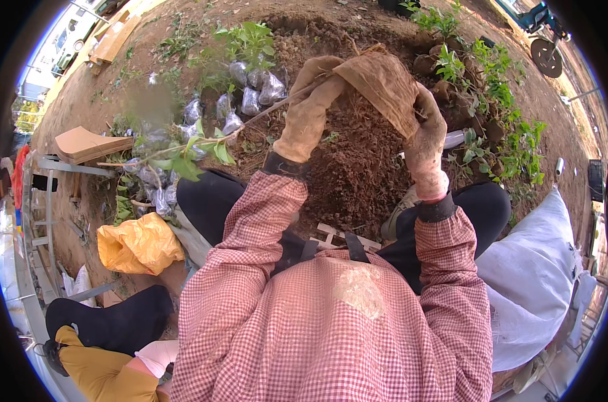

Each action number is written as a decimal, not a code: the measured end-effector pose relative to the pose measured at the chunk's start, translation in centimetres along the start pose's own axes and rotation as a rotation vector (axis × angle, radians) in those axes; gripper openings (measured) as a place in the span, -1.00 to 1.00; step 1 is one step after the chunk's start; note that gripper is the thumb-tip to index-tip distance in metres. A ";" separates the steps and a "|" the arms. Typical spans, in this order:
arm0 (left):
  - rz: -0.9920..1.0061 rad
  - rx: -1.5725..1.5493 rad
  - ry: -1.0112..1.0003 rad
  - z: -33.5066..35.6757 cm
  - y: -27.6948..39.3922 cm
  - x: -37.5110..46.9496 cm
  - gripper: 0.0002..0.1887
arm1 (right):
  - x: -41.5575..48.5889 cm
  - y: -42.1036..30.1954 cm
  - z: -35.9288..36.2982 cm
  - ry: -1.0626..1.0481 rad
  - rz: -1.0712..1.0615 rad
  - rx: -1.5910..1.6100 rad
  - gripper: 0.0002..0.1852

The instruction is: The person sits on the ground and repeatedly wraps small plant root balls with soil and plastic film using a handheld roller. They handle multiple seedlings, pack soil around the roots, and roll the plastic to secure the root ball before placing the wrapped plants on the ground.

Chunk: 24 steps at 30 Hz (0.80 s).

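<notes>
My left hand point(306, 113), in a soil-stained glove, grips a woody plant stem point(271, 109) near its root end. The stem slants down to the left, with green leaves point(201, 151) along its far part. My right hand point(428, 133), also gloved, pinches the lower right edge of a brown, soil-stained piece of soft wrap point(382, 83). This wrap stretches between both hands, and its upper left corner meets my left fingers. Fibrous bits show along its top; whether roots lie inside is hidden. Below my hands spreads a heap of loose reddish-brown soil point(354, 168).
Seedlings in silvery plastic bags point(251, 100) stand left of the soil. More leafy plants with brown root balls point(492, 128) lie to the right. A yellow sack point(138, 243), a full white sack point(530, 281) and a metal ladder-like frame point(47, 221) flank me. Another person point(103, 367) sits at lower left.
</notes>
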<state>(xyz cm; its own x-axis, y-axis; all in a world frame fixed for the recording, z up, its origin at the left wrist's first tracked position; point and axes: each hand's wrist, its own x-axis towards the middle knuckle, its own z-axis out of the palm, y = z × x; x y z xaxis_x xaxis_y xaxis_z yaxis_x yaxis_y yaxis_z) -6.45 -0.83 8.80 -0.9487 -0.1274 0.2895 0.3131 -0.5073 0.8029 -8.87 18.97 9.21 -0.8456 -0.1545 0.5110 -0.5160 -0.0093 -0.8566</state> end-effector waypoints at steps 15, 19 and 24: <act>-0.602 0.116 0.199 -2.3 -5.7 -1.2 -0.74 | -1.5 5.0 -1.3 -0.076 0.924 0.317 -0.70; -0.730 -0.001 0.392 -3.9 -8.3 -1.8 -0.81 | -2.2 7.2 -1.7 -0.116 0.683 0.661 -0.44; -0.809 0.063 0.557 -5.4 -11.9 -3.7 -0.80 | -5.9 9.8 -0.2 -0.585 0.759 0.180 0.04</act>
<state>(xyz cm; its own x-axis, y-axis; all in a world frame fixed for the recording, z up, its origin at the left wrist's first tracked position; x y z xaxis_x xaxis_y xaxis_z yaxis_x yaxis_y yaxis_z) -6.88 1.10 -4.64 -0.7583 -0.1532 -0.6336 -0.4535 -0.5741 0.6817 -8.96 19.95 -2.22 -0.7180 -0.6473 -0.2558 0.2077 0.1515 -0.9664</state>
